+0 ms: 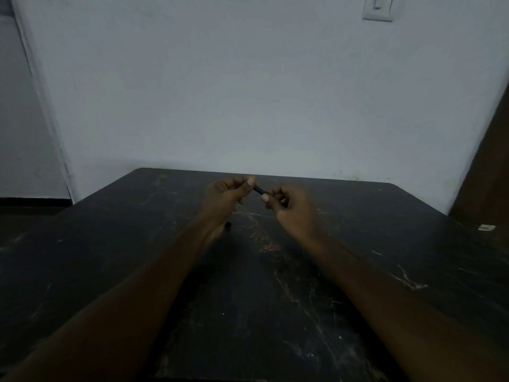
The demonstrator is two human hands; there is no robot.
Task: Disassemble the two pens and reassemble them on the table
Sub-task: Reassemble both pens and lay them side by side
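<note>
The dark, scratched table (pixel 110 257) stands against the pale wall, and both forearms reach across it towards twelve o'clock. The left hand (pixel 224 195) hangs above the far middle of the table, fingers curled, thumb and forefinger pinching one end of a short dark pen (pixel 259 190). At six o'clock from that hand, by the wrist, a small dark piece (pixel 228 224) shows; I cannot tell whether it lies on the table or is held. The pen slants towards four o'clock into the right hand (pixel 290 209), whose curled fingers and thumb pinch its other end. At the table's three o'clock edge lies a small white object (pixel 487 228). A light switch (pixel 378 8) sits high at one o'clock.
</note>
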